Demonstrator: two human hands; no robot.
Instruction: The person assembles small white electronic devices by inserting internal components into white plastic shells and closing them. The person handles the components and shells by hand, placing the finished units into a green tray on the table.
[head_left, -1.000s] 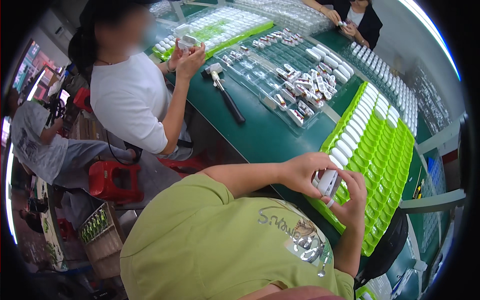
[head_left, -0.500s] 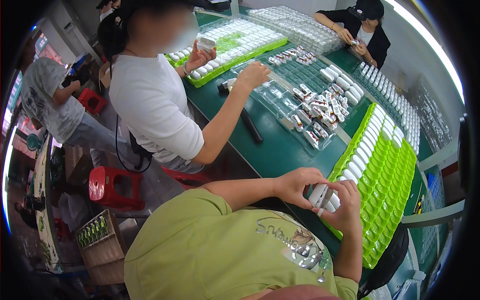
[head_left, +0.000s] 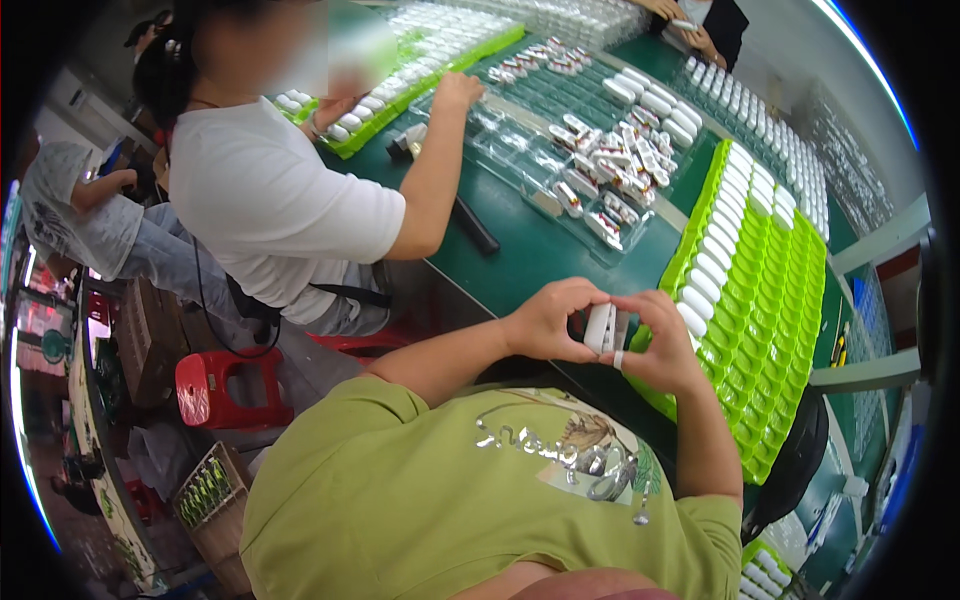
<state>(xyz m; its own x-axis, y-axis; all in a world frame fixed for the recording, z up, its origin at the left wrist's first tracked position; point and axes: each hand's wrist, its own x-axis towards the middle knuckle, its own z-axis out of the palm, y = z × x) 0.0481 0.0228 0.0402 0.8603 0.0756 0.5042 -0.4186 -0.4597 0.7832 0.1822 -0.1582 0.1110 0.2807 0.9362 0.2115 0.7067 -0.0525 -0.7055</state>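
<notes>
Between my two hands, in front of my chest, is a small white plastic case (head_left: 600, 328) with rounded ends. My left hand (head_left: 550, 320) grips its left side between thumb and fingers. My right hand (head_left: 657, 340) pinches the other side, thumb below and fingers above. A dark gap runs along the case, but its inside is too small to make out. Just beyond my right hand lies a bright green moulded tray (head_left: 765, 370). White oval cases (head_left: 712, 265) fill the rows along its left and far parts; the other hollows are bare.
Clear plastic trays (head_left: 500, 150) on the green table (head_left: 520, 285) hold a heap of small white parts (head_left: 630, 160). A black rod (head_left: 476, 226) lies near a co-worker in a white shirt (head_left: 280, 200). A red stool (head_left: 225, 390) stands at left; a grey bar (head_left: 870, 370) juts in at right.
The view has shifted, so table and trays sit higher. My hands have drawn the case left, away from the green tray, and turned it; its two halves look closer together.
</notes>
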